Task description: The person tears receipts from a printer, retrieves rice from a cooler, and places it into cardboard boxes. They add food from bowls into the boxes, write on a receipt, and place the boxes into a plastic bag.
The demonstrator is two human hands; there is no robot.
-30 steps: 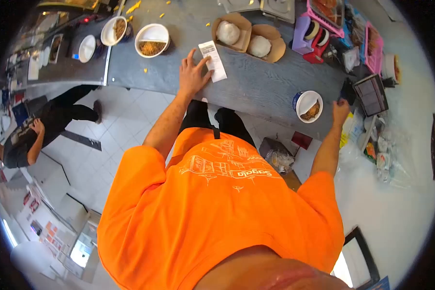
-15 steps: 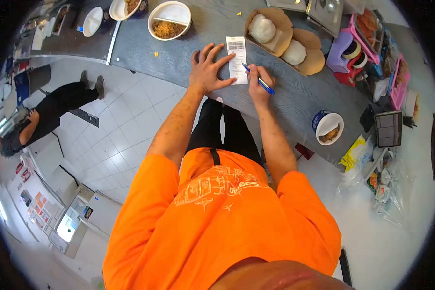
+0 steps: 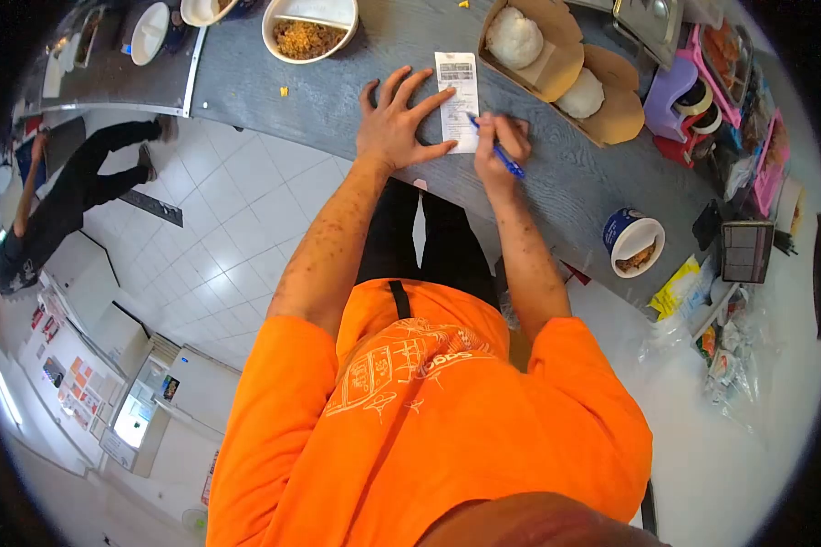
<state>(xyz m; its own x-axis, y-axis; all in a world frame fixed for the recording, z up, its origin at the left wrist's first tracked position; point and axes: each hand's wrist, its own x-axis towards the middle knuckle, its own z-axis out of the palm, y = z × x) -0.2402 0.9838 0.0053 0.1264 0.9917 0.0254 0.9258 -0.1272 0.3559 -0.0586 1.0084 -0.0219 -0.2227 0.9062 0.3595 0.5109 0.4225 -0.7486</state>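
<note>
A white printed receipt (image 3: 458, 91) lies flat on the grey counter (image 3: 356, 109). My left hand (image 3: 397, 123) rests beside it with fingers spread, the thumb and index fingertip touching its left edge. My right hand (image 3: 502, 150) grips a blue pen (image 3: 509, 160), its tip on the receipt's right half. Right of the receipt sits an open cardboard box (image 3: 545, 68) holding rounded white food (image 3: 514, 38) in one half and a second white piece (image 3: 581, 94) in the other.
A divided bowl of browned food (image 3: 308, 29) stands at the back left. Near the right edge is a blue-and-white cup (image 3: 633, 242) with food inside. A purple tape holder (image 3: 670, 96) and a dark-screened device (image 3: 748, 252) are farther right. Another person (image 3: 73, 191) is on the left.
The pen tip has shifted a little down the receipt, towards its middle. My left hand stays spread at the receipt's edge. The other person's legs and arm have changed position.
</note>
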